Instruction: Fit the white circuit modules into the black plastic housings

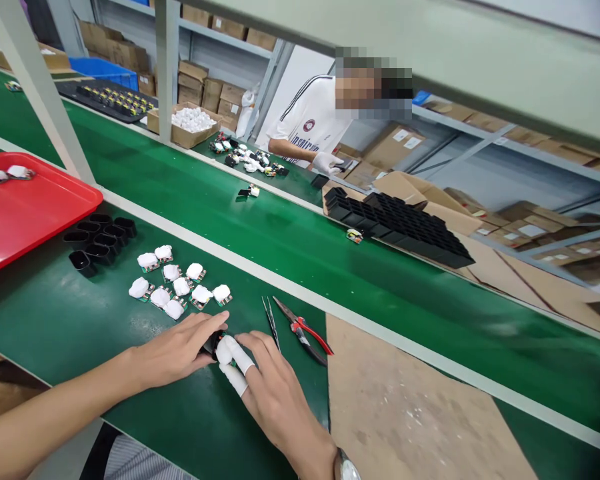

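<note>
My left hand [193, 343] is closed around a small black plastic case [211, 344] over the green bench. Between finger and thumb, both in white finger cots, my right hand [270, 380] pinches a small circuit board [225, 350] topped with a white lump. The board meets the open end of the case; how far it reaches inside is hidden. Just beyond my hands lie several circuit boards with white lumps [182, 287]. Farther left, several empty black cases [100, 241] stand grouped together.
Tweezers [271, 322] and red-handled pliers [305, 331] lie right of my hands, beside a brown board [410, 400]. A red tray [35, 207] is at left. Across the green conveyor belt [280, 247], a gloved co-worker [313, 127] stands near a block of black cases [400, 227].
</note>
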`<state>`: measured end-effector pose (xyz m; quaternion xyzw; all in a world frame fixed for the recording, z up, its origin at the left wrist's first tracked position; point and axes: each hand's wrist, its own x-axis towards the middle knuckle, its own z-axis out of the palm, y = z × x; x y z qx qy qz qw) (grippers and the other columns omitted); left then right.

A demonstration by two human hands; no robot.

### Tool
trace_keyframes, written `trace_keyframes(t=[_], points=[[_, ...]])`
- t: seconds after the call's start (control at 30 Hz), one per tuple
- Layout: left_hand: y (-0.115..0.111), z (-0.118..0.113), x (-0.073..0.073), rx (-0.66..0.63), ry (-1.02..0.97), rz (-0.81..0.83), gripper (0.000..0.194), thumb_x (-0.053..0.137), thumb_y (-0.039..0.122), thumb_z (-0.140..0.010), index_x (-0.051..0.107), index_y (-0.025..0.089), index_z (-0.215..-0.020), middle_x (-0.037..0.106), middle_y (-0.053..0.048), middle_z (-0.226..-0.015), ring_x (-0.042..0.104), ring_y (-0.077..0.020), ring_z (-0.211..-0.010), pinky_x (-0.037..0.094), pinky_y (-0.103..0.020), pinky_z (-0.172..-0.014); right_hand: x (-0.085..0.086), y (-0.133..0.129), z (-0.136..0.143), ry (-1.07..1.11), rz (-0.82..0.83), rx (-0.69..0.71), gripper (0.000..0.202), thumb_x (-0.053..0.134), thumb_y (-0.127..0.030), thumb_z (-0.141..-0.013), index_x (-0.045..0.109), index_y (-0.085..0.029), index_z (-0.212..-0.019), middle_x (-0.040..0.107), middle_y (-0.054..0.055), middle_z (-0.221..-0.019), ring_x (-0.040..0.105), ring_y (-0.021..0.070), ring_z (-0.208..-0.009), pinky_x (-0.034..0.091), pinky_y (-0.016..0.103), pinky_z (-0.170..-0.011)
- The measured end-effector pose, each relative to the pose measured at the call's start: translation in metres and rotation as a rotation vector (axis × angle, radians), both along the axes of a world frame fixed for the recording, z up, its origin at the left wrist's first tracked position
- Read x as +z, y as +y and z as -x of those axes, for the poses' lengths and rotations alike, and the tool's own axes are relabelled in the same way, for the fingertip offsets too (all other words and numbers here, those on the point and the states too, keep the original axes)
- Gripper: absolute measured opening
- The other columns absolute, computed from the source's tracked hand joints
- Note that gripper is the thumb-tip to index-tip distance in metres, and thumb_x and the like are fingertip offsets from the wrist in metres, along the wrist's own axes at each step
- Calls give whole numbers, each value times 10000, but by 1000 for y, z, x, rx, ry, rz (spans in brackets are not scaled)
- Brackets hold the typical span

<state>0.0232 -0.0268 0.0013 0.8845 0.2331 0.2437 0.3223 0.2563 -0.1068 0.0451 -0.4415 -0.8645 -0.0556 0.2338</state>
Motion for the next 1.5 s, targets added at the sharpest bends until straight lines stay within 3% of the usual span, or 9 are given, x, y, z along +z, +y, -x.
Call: trace_keyframes(t=[0.37, 0.47, 0.63, 1.0, 1.1, 1.2, 1.27, 1.4, 1.5], points=[[2, -1, -7, -37, 3, -26, 853, 568, 219, -1070, 0, 326, -1698, 600, -159, -1467, 583, -321, -1333, 558, -524, -1075, -2, 1, 2, -38, -9, 6, 178, 497, -55, -992, 625, -169, -946, 629, 184, -1208, 575, 323, -1175, 635, 491, -885], [1, 0, -7, -40, 23, -8, 860, 579, 210, -1063, 11, 333, -1696, 598, -153, -1473, 588, -321, -1333, 553, -521, -1081, 1, 2, 2, -29, 22, 10, 157, 502, -76, -1010, 641, -150, -1006, 632, 186, -1210, 579, 324, -1169, 632, 490, -902], [-1, 2, -1, -34, 101, 221, 859, 641, 255, -1032, 96, 354, -1688, 598, -107, -1522, 604, -305, -1377, 558, -476, -1093, -2, 0, -4, 101, 189, 40, 256, 584, -181, -1035, 585, -146, -1289, 646, 161, -1267, 603, 292, -1158, 630, 458, -936], [-3, 2, 7, -50, 178, 348, 877, 621, 206, -998, 92, 347, -1683, 541, -72, -1600, 587, -295, -1413, 535, -457, -1127, -21, 0, -1, 202, 242, 54, 279, 656, -227, -1013, 623, -198, -1288, 582, 165, -1441, 556, 311, -1348, 574, 510, -1053], [-3, 4, 2, -50, 104, 227, 668, 577, 183, -1021, 291, 295, -1615, 613, -93, -1515, 647, -271, -1332, 564, -413, -1085, -28, 2, -14, 203, 187, -59, 382, 631, -284, -1033, 559, -193, -1397, 590, 175, -1425, 609, 293, -1278, 584, 483, -1033], [0, 1, -2, -77, -29, 3, 295, 546, 161, -1047, 592, 223, -1332, 698, -116, -1338, 690, -256, -1216, 575, -391, -1048, -46, 6, -40, 112, 65, -347, 471, 552, -309, -1062, 476, -141, -1495, 600, 226, -1380, 631, 343, -1228, 583, 539, -1006], [1, -3, -1, -103, -110, -112, 163, 550, 169, -1059, 661, 195, -1176, 724, -127, -1248, 713, -243, -1120, 596, -369, -992, -60, 12, -57, 9, 3, -446, 473, 487, -336, -1078, 480, -102, -1489, 634, 251, -1291, 651, 391, -1160, 590, 595, -941], [2, -8, 1, -104, -163, -170, 149, 533, 204, -1075, 677, 171, -1063, 735, -161, -1204, 734, -245, -1071, 617, -356, -950, -71, 23, -68, 41, -71, -333, 373, 399, -258, -1086, 553, -145, -1407, 676, 157, -1065, 692, 305, -955, 618, 464, -801], [-1, -5, 0, -59, -84, -36, 154, 577, 260, -1062, 632, 185, -1185, 731, -153, -1233, 729, -260, -1134, 609, -378, -992, -51, 14, -50, 169, -12, -184, 294, 463, -158, -1053, 585, -183, -1319, 658, 117, -1094, 686, 217, -933, 595, 320, -776]])
